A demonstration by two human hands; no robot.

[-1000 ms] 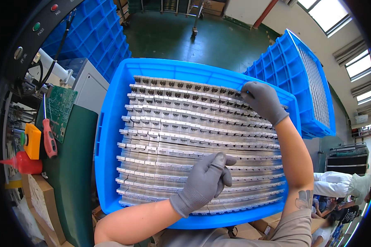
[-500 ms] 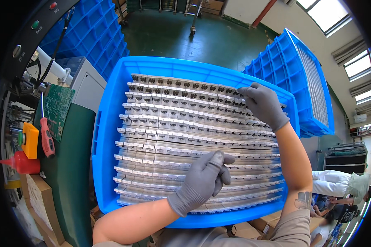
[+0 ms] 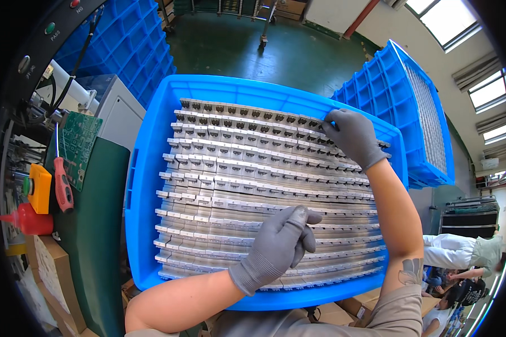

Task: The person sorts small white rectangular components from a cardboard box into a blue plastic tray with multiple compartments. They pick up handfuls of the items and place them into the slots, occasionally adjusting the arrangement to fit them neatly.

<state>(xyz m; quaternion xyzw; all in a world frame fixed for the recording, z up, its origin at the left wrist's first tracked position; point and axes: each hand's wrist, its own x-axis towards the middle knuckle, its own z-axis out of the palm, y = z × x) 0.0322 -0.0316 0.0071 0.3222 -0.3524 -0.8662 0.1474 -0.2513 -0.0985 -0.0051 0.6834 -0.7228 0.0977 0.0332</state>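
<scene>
A blue plastic crate [image 3: 143, 185] stands before me, filled with tight rows of silvery metal parts [image 3: 247, 171]; those in the far rows show dark fittings on their faces. My right hand [image 3: 355, 139], in a grey knitted glove, is over the far right of the rows. Its thumb and forefinger are bent and a little apart at the parts there; whether they touch is unclear. Above the near middle rows is my left hand [image 3: 275, 247], gloved alike. Its thumb lies against the forefinger and the other fingers are curled, with nothing visible in them.
Another filled blue crate [image 3: 399, 84] stands behind on the right, stacked blue crates [image 3: 132, 45] at the far left. Along the left lie a green circuit board [image 3: 80, 149], a red-handled screwdriver [image 3: 63, 188], an orange box [image 3: 39, 188] and a red bottle [image 3: 31, 219]. People [image 3: 461, 253] work at right.
The thumb and forefinger of my right hand have parted slightly at the far right rows, and the hand has shifted a little up and left. My left hand has stayed in place.
</scene>
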